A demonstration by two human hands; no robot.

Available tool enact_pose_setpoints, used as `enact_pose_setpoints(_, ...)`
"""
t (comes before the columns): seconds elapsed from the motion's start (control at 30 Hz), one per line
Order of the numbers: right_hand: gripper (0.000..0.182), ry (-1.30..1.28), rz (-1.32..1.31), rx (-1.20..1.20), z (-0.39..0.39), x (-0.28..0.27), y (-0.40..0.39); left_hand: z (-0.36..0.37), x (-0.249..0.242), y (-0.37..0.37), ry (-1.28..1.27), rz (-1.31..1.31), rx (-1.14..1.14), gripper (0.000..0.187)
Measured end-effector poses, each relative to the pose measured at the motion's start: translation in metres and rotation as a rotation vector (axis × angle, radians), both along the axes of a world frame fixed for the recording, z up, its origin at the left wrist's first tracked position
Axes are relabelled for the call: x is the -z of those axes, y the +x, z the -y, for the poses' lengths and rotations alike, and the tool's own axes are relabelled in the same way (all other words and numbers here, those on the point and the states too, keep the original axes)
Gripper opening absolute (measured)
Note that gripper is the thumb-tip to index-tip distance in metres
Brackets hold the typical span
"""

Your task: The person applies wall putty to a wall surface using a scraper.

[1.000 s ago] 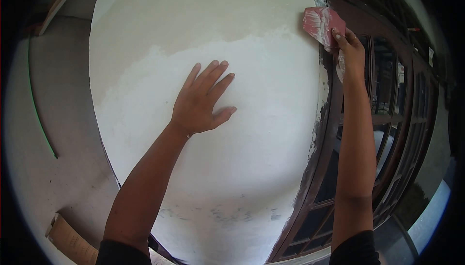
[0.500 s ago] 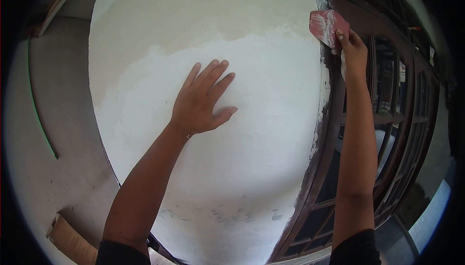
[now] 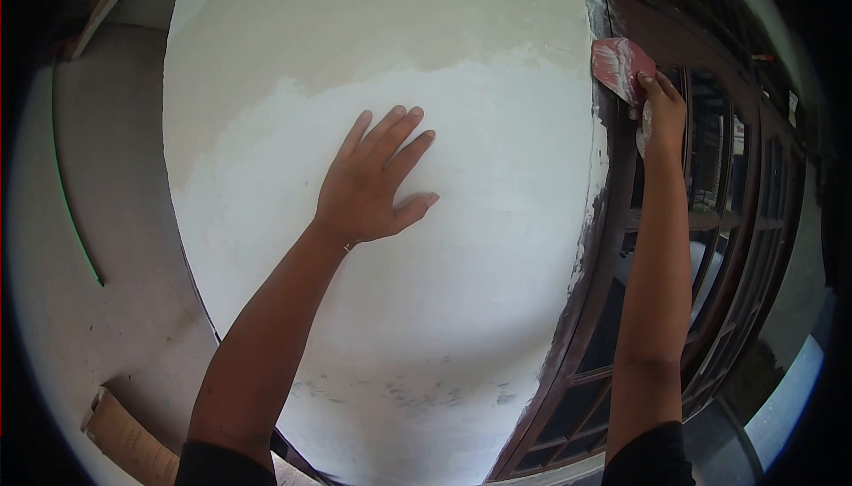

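My left hand [image 3: 368, 180] lies flat with spread fingers on the white wall [image 3: 461, 273], holding nothing. At the upper right, my right hand [image 3: 664, 109] is closed on a red scraper [image 3: 621, 67] smeared with white paste. The scraper's left edge is at the border between the wall and the dark door frame [image 3: 612, 246]. White material also shows beside the palm of my right hand. The upper part of the wall has a beige-grey patch above the whiter coat.
Dark wooden framing with glass panes [image 3: 708, 131] stands on the right. At the lower left is a brown cardboard piece [image 3: 129, 442]. A thin green strip [image 3: 67, 193] runs along the grey surface at the left. Dark marks spot the lower wall.
My right hand and the red scraper have moved right and slightly down, from over the wall's edge toward the frame. My left hand has barely shifted.
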State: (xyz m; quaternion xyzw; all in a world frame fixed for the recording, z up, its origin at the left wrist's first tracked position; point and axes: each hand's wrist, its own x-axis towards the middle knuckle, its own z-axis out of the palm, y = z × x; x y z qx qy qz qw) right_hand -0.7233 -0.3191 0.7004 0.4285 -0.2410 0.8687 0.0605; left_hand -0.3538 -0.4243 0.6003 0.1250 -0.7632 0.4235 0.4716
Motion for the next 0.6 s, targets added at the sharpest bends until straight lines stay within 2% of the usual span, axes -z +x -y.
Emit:
enact_pose_setpoints(0.13,0.031,-0.094,-0.113,-0.025,0.002,-0.004,0.018,-0.001,0.0,0.0,0.003,0.002,-0.009,0.063)
enact_pose_setpoints(0.2,0.033,0.022,-0.225,0.081,0.006,-0.008,0.032,0.001,0.0,0.0,-0.005,0.004,-0.004,0.063)
enact_pose_setpoints(0.27,0.035,-0.029,-0.244,0.162,0.016,-0.008,0.031,0.001,0.0,-0.001,-0.016,0.001,0.002,0.064)
enact_pose_setpoints(0.33,0.036,-0.018,-0.254,0.386,0.016,-0.004,0.019,0.001,0.001,0.0,-0.002,-0.002,0.0,0.064)
enact_pose_setpoints(0.4,0.032,0.045,-0.07,0.118,0.004,0.001,0.013,-0.001,0.0,0.0,0.0,-0.003,-0.008,0.063)
enact_pose_setpoints(0.47,0.031,-0.02,-0.002,0.025,0.005,0.001,0.013,-0.001,0.001,0.001,0.005,-0.003,-0.01,0.063)
enact_pose_setpoints(0.5,0.031,-0.02,-0.002,0.025,0.007,-0.001,0.016,-0.001,0.001,0.001,-0.001,-0.003,-0.003,0.063)
enact_pose_setpoints(0.57,0.031,-0.052,-0.167,0.059,0.014,-0.006,0.031,-0.001,0.0,0.0,-0.009,0.002,0.007,0.063)
enact_pose_setpoints(0.6,0.035,0.012,-0.245,0.104,0.014,-0.007,0.04,-0.001,0.0,0.0,-0.009,0.004,-0.001,0.063)
